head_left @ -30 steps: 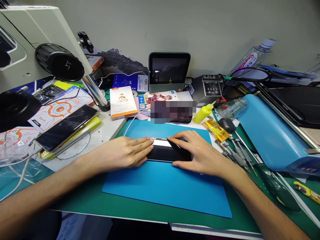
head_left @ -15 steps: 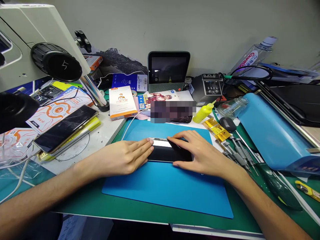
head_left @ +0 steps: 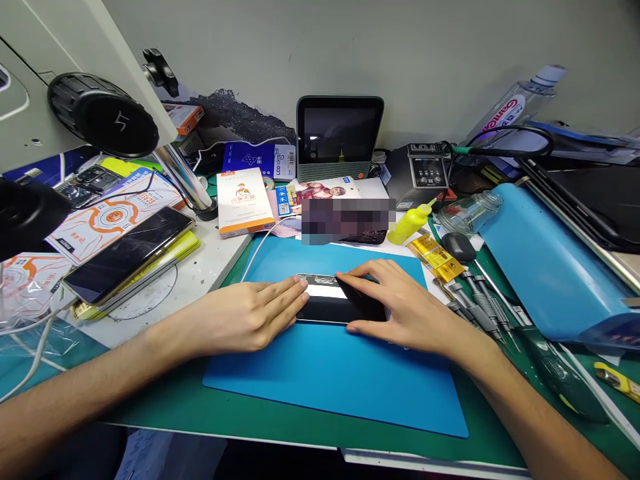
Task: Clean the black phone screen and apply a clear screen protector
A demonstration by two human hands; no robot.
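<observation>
A dark smartphone (head_left: 327, 309) lies lengthwise across the blue work mat (head_left: 320, 380), with a bright white reflection over its glossy screen. Pressed together and nearly straight, the fingers of my left hand (head_left: 257, 313) hold its left end and cover it; the left thumb is hidden. My right hand (head_left: 400, 307) grips the right part across its width, fingertips at the far edge and thumb at the near edge. Between the two hands the middle of the phone shows.
A microscope (head_left: 105, 113) overhangs the left side. Another phone (head_left: 130, 257) rests on a stack there. Behind the mat are an orange-white box (head_left: 245, 203), a small display (head_left: 340, 133) and a yellow bottle (head_left: 411, 224). Several screwdrivers (head_left: 483, 303) and a blue machine (head_left: 555, 267) stand right.
The camera view has shifted slightly. Both hands keep the same hold on the phone, and the reflection on its screen sits a little lower, with more dark surface above it.
</observation>
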